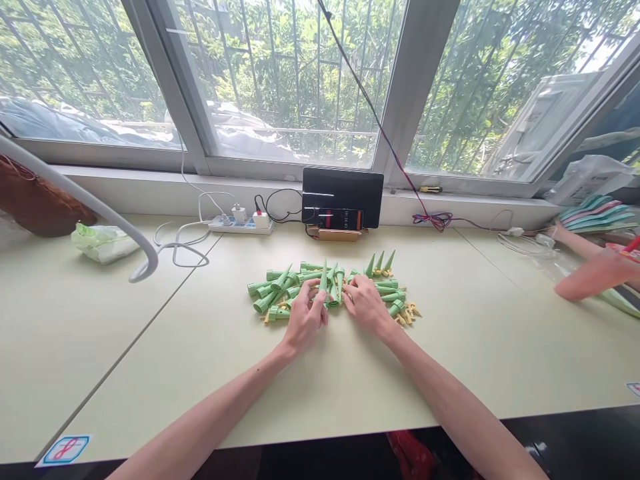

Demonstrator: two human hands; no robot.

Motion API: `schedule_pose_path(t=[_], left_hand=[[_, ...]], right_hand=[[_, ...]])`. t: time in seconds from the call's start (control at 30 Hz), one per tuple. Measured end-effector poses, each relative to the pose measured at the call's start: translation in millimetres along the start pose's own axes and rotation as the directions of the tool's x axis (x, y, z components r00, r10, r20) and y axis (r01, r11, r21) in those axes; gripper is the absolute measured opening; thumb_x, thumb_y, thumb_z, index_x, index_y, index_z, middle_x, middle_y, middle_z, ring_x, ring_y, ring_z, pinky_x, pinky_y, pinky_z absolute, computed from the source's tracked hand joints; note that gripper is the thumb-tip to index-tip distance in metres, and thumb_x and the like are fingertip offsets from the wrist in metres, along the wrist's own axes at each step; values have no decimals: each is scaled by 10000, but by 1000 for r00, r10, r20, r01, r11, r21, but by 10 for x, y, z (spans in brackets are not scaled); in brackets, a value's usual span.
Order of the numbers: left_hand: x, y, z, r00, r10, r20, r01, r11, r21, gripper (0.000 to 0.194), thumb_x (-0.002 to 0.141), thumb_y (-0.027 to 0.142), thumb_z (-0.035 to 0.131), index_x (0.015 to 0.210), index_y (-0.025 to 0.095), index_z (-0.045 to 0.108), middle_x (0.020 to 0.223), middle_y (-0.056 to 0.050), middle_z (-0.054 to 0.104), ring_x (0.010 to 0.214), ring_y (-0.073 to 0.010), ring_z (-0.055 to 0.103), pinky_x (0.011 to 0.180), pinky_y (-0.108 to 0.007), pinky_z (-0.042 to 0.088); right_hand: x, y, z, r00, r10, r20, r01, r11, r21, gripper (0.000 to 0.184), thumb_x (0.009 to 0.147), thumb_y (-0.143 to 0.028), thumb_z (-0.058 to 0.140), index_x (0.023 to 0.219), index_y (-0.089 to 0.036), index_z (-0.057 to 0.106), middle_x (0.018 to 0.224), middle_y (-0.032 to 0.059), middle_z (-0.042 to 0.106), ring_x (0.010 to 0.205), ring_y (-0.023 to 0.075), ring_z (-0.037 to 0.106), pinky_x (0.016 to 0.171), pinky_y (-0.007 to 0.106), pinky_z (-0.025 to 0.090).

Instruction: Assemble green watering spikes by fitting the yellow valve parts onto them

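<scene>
My left hand [305, 320] grips a green plastic plant-watering spike [323, 279], holding it with the pointed end up. Beside it, my right hand [367, 305] reaches into the pile, its fingers bent together and the tips partly hidden; what they pinch is too small to make out. Around both hands lie several more green spikes [270, 301], mostly on their sides. Three green cones [380, 262] stand point up behind my right hand. Small tan pegs [407, 315] are scattered among and to the right of the spikes.
A black tablet [343, 190] with a phone [340, 219] before it leans at the window sill. To its left are a power strip [243, 225] and white cables. A white curved tube [145, 267] and a plastic packet [103, 241] are left; another person's arm [583, 243] shows right.
</scene>
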State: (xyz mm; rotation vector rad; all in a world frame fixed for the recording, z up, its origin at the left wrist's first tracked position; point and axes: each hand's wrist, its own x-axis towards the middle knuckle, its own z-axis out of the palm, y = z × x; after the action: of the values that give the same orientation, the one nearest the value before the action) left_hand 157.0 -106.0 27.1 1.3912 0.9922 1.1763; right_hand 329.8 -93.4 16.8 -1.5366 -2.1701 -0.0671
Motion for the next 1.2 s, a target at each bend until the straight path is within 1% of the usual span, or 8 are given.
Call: schedule_pose_path(t=[0.27,0.47,0.73,1.0,1.2], left_hand=[[1,-17,0,1000,3,5,-3,1000,14,348,923,469,494,1145,201,474,939,-40,663,428,-79,527,380,-218,376],[-5,-11,2,1000,-1,2,1,1000,25,343,928,461,487,1145,197,476,948,-41,667,428,-76,525,396,-222,382],[-7,-13,5,1000,4,1,-4,999,35,329,931,458,482,1137,201,473,941,-35,667,430,-72,521,404,-220,379],[-9,-15,1,1000,2,-1,-2,999,41,321,937,452,477,1137,201,471,938,-34,663,433,-71,518,406,-222,374],[-2,-16,2,1000,7,0,-7,999,41,325,938,453,478,1138,197,474,933,-36,663,429,-71,517,402,-223,371]], right_hand=[[0,-1,4,1000,6,25,-6,1000,-9,191,930,-186,543,796,-177,679,846,72,504,847,219,479,794,345,420],[3,27,25,1000,15,20,-16,999,48,151,926,-186,554,854,-173,685,852,64,505,856,216,482,807,342,410],[9,40,35,998,41,37,-44,996,81,98,911,-170,584,839,-168,649,876,68,531,897,229,505,834,347,407],[5,57,47,999,33,5,-33,995,99,133,911,-130,576,790,-172,614,842,59,536,864,223,508,815,345,416],[-7,55,29,998,37,-47,-32,992,119,159,941,-152,537,792,-172,592,838,68,538,836,231,498,801,365,431]])
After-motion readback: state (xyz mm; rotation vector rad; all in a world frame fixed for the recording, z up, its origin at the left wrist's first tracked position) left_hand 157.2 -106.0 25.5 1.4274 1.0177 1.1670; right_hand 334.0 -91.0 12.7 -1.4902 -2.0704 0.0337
